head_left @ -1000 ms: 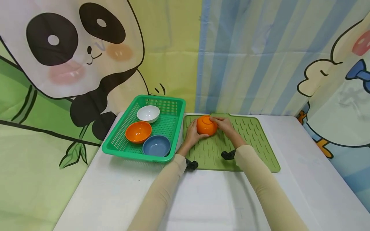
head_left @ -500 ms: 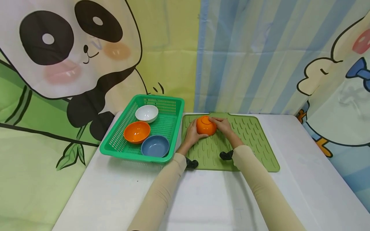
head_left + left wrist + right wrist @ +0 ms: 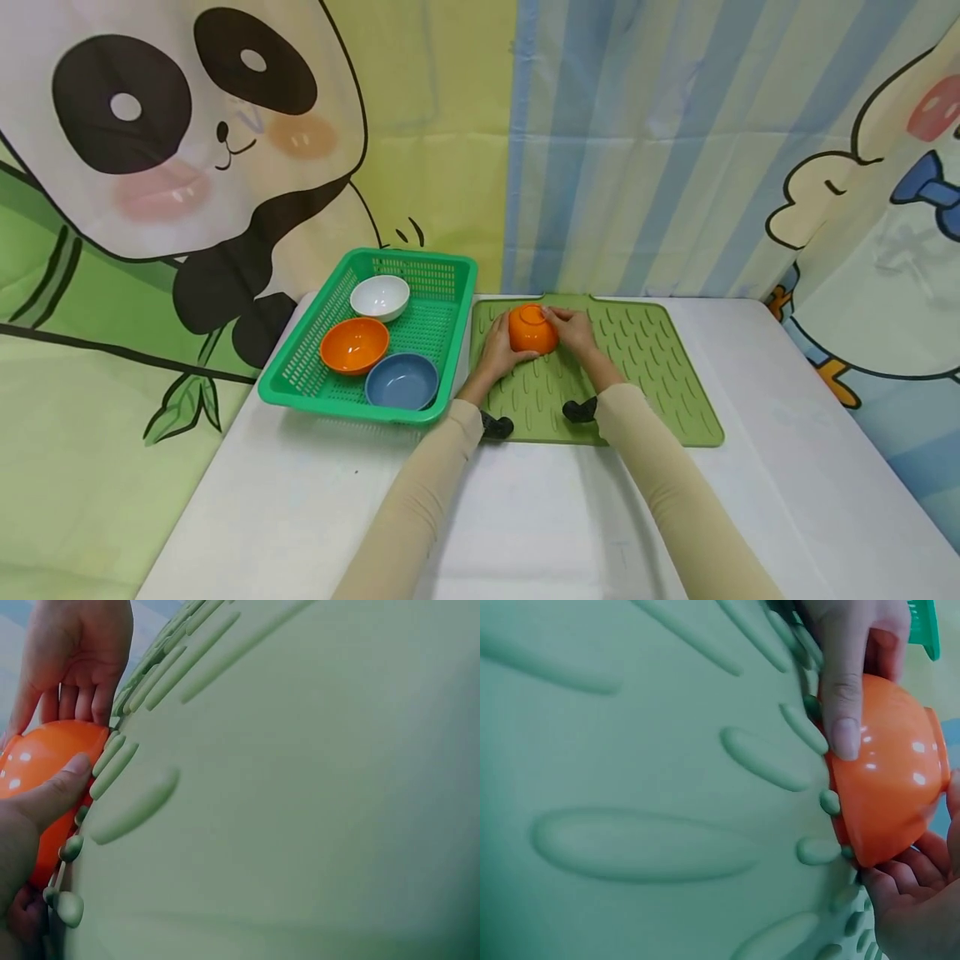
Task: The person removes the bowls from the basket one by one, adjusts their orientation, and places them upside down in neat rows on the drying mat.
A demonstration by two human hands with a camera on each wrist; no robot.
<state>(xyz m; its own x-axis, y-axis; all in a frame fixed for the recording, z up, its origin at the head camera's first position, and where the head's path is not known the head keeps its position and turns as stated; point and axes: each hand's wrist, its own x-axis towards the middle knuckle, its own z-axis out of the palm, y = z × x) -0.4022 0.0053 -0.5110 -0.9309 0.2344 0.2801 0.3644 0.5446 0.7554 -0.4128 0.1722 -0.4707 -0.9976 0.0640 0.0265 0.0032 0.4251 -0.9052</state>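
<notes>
An orange bowl (image 3: 532, 335) sits upside down near the back left of a green ridged drying mat (image 3: 645, 367), its rim at the ridges. My left hand (image 3: 498, 348) grips its left side, with the thumb lying over the near wall in the left wrist view. On the other side my right hand (image 3: 574, 330) holds it between the thumb, up at the foot ring, and fingers at the rim. The right wrist view shows the bowl's glossy side (image 3: 892, 772) between both hands; its inside is hidden.
Left of the mat stands a green plastic basket (image 3: 300, 394). Inside it a white bowl (image 3: 380, 297), another orange bowl (image 3: 355, 346) and a blue bowl (image 3: 402, 381) stand mouth up. A printed curtain (image 3: 637, 150) hangs behind the white table (image 3: 525, 517).
Both hands stay on the orange bowl. The right hand and forearm have shifted slightly left, and the bowl has moved a touch within the grip. The head view has also shifted a little.
</notes>
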